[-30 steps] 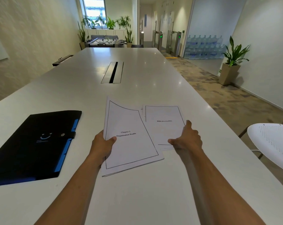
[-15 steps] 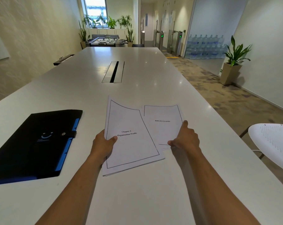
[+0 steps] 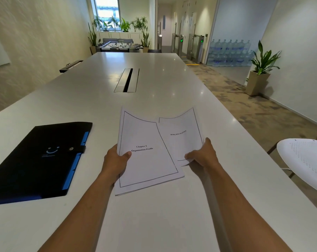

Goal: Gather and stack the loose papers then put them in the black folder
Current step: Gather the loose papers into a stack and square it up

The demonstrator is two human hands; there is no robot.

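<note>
A person at a long white table (image 3: 172, 84) holds 2 sets of printed pages, 1 in each bare hand. The left hand (image 3: 115, 160) is closed on the left edge of the thicker stack (image 3: 145, 160), thumb pressed on top and fingers hidden beneath; its top sheet reads "Chapter 2 Organization Profile" inside a thin black border. The right hand (image 3: 204, 155) pinches the near right corner of the "BIBLIOGRAPHY" sheet (image 3: 181, 137), thumb on top and fingers curled at the edge, and the far right corner of that sheet curls upward off the table. The 2 sets overlap between the hands, the left stack's right edge lying over the left side of the sheet. The near end of the stack rests on the tabletop, just ahead of the left forearm.

The black folder (image 3: 37, 160) lies flat and closed on the table to the left of the left hand, near but apart from the papers, with blue tabs showing along its right edge and a strap fastened by a snap. Beyond both hands, a cable slot (image 3: 127, 80) is set into the middle of the table. To the right of the right hand, off the table, stands a white perforated chair (image 3: 306, 160), and farther off a potted plant (image 3: 259, 73) against the wall.
</note>
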